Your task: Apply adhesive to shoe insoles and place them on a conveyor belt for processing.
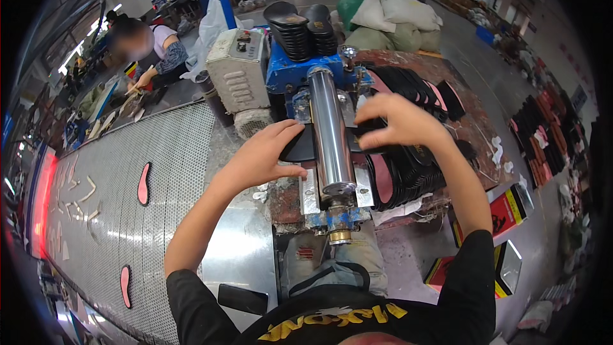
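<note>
A black insole lies crosswise beneath a shiny metal roller, its two ends showing on either side. My left hand is at its left end, fingertips by the far edge, thumb stretched apart toward the metal plate in front. On the other side, my right hand hovers over the insole's right end, thumb and curved fingers apart with a gap between. Whether the right thumb touches the insole I cannot tell. Stacked black and pink insoles lie on the table just right of the roller.
At left runs a mesh conveyor carrying pink insoles toward a glowing red heater. Black insoles are piled behind the roller, beside a grey motor housing. A phone lies near me. Another person works far left.
</note>
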`<state>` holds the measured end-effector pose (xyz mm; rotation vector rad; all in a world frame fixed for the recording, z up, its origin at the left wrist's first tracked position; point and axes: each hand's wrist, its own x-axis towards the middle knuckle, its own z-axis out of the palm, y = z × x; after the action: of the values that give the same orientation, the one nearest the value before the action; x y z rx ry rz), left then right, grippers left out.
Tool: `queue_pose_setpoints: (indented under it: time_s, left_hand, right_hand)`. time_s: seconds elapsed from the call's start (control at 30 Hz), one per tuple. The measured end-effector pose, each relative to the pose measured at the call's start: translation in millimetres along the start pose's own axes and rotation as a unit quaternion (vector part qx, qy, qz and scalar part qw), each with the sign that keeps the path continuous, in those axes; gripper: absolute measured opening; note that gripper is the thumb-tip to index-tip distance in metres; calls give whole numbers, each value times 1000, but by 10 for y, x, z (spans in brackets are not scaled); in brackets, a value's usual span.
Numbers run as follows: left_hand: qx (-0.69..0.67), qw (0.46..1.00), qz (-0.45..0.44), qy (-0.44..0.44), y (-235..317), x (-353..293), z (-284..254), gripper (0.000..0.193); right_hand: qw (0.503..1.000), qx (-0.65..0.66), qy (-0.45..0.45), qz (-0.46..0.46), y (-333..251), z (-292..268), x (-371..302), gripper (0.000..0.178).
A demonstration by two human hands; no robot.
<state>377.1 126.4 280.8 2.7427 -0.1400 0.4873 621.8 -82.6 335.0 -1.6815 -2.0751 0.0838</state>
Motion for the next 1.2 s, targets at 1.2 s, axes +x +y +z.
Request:
queue_pose_setpoints:
  time_s: [1.2]
  left_hand:
    - [-573, 242, -103, 777, -228, -4853, 1503, 32]
  right_hand:
    - [942, -264, 179, 106, 769, -596, 2080, 59]
